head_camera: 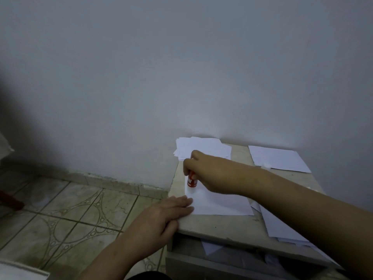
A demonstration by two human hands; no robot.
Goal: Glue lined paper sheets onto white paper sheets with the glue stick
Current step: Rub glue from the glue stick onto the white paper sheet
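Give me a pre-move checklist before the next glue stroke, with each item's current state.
1. Right hand grips glue stick: ok.
2. Stick tip on the sheet: ok.
3. Left hand flat on the sheet's near corner: ok.
4. Sheet fully on the table: ok.
5. Glue coverage so far: cannot tell.
6. Whether this sheet is lined or white: cannot tell.

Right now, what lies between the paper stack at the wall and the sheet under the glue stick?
In the head view, the right hand holding the glue stick, and bare tabletop.
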